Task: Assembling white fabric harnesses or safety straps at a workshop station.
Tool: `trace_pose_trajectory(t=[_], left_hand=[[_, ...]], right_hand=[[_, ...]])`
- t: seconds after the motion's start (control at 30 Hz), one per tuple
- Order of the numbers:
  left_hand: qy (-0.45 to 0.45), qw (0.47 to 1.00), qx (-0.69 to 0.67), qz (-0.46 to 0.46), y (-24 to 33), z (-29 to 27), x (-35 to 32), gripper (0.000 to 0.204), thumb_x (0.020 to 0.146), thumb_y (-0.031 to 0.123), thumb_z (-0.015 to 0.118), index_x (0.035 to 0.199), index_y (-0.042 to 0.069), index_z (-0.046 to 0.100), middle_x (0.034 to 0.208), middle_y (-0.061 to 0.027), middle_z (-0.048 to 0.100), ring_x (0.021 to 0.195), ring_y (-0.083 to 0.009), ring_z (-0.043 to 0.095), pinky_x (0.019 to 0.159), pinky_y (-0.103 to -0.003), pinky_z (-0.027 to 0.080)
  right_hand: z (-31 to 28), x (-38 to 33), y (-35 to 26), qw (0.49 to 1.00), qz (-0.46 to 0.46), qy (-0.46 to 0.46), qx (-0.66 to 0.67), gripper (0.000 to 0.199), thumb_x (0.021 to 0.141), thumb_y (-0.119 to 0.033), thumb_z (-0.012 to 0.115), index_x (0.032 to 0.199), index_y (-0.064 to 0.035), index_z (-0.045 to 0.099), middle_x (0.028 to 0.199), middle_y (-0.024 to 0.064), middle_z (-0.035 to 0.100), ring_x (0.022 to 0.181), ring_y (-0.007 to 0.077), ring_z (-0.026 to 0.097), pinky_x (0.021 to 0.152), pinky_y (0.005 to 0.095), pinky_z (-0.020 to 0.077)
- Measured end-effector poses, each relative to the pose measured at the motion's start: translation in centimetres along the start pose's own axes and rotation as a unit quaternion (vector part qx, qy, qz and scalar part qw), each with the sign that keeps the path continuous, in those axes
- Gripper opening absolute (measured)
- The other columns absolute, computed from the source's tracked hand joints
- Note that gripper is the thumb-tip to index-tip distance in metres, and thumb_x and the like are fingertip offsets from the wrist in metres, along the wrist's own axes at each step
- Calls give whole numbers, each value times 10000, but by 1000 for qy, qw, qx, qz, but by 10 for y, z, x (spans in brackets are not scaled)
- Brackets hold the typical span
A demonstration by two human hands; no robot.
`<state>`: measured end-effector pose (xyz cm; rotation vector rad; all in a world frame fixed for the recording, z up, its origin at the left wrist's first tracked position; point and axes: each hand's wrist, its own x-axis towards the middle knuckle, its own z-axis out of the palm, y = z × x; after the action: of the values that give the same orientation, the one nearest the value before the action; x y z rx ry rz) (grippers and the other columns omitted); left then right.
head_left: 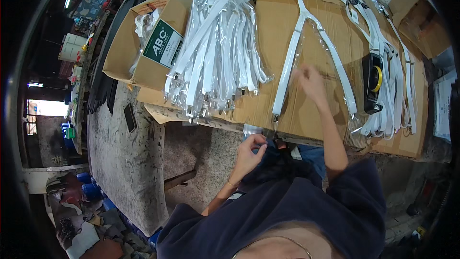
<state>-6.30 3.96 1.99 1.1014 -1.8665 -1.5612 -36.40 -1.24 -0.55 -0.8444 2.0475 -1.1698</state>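
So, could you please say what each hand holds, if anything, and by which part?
It's unclear: the left hand is near the left clip of the white suspenders; the right hand blurs between their straps.

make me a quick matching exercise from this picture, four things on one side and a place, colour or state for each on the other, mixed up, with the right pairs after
1. phone
2. Y-shaped strap
3. tape dispenser
4. right hand

A. black and yellow
B. in this view, between the strap's two legs
C. lying on the grey table at the left
D. white, its two legs spread apart

Right pairs: 1-C, 2-D, 3-A, 4-B
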Motion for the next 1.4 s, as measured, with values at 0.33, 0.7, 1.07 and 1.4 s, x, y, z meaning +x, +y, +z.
trace_pose_trajectory(t=[0.33,0.7,1.07,1.4], left_hand=[[-68,850,-443,-278,-37,-14,4,284,913,14,547,1169,45,429,875,-139,635,772,-257,682,671,-332,575],[-190,842,-434,-260,-36,-25,18,221,948,150,527,1115,5,531,888,-133,655,785,-226,681,726,-334,567],[-134,934,-248,-221,9,1,99,355,923,265,615,1097,-44,592,952,-94,655,829,-144,630,694,-243,501],[-61,953,-224,-196,-4,24,120,209,843,91,674,999,-43,637,819,-61,654,700,-107,620,581,-206,472]], right_hand=[[54,-134,21,987,24,-52,147,465,788,-116,701,1196,26,530,736,126,671,602,146,640,555,281,500],[62,-126,2,965,94,-73,233,385,860,-176,673,1113,86,548,690,54,609,512,100,557,450,241,436],[31,-120,2,905,152,-182,354,164,892,-60,616,1043,-2,592,729,-5,562,551,56,496,485,219,410],[33,-91,8,963,64,-60,255,261,841,-107,686,1022,66,611,757,63,638,594,93,571,481,238,450]])
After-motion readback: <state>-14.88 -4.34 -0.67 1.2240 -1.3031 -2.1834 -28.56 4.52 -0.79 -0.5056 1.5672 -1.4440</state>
